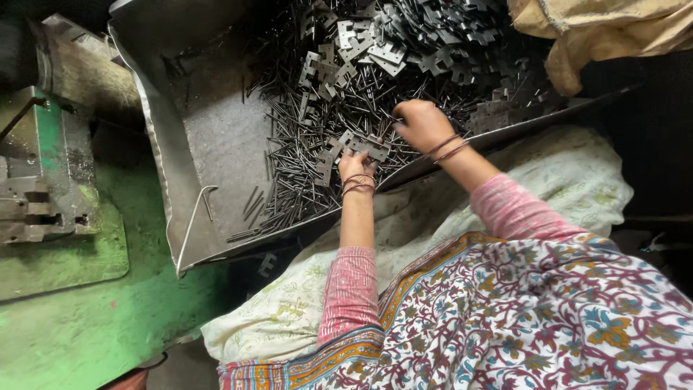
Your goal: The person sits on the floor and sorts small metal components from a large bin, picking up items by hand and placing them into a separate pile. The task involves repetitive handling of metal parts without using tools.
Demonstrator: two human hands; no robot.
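Hinge plate: a flat grey metal hinge plate (367,146) with notched edges lies at the near edge of the pile inside the tray, just above the left wrist.
Left hand (355,165): fingers curled onto the hinge plate, gripping it from below; thin bangles circle the wrist.
Right hand (421,123): closed in a loose fist, knuckles up, fingertips buried among the pins; what it grips, if anything, cannot be told. Bangles on this wrist too.
Pins (303,159): a dense heap of thin dark metal pins, lying crosswise in every direction, fills the middle of the tray around both hands.
Loose plates (375,43): further hinge plates of the same kind lie piled toward the far right of the tray, some resting on the pins.
Tray (209,130): a large sheet-metal tray with raised rims, tilted toward the person; its left part is bare metal. A bent wire (196,217) lies near its lower left corner.
Lap cloth (548,173): a pale printed cloth lies under the near rim of the tray, across the person's lap.
Sleeves (350,289): pink patterned, both forearms reaching into the tray.
Surface (79,318): green-painted, worn, to the left of the tray.
Machine block (36,173): grey metal, on the surface at far left.
Sack (599,32): tan, at upper right, beyond the tray.
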